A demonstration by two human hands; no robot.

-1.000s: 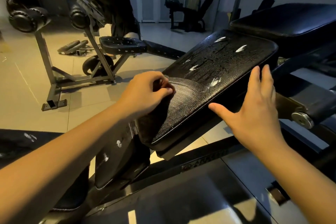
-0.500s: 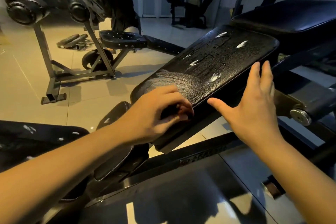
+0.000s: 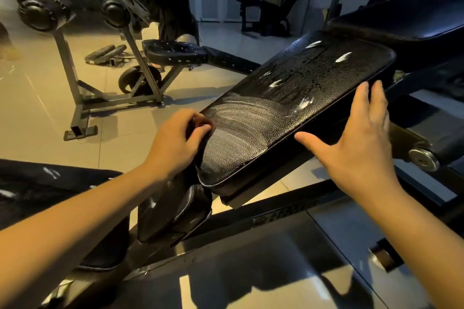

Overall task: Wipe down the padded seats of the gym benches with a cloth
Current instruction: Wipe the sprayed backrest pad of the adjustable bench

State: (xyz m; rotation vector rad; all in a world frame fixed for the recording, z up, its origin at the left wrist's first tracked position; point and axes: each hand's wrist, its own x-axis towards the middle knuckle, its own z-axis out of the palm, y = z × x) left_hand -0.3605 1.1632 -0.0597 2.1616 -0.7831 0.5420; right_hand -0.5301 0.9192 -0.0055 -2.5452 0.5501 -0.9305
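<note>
Two hands | left hand (image 3: 175, 138) gripping cloth (image 3: 200, 123) | right hand (image 3: 359, 143) flat against seat (image 3: 301, 98)

From the left hand (image 3: 175, 140) and its cloth (image 3: 200, 122) at the 8 o'clock corner of the padded seat (image 3: 313, 83), the top lies open toward 1 o'clock, foam dabs (image 3: 305, 103) aside, while the right hand (image 3: 361, 143) blocks 4 o'clock and the back pad (image 3: 401, 25) walls 2 o'clock.
</note>
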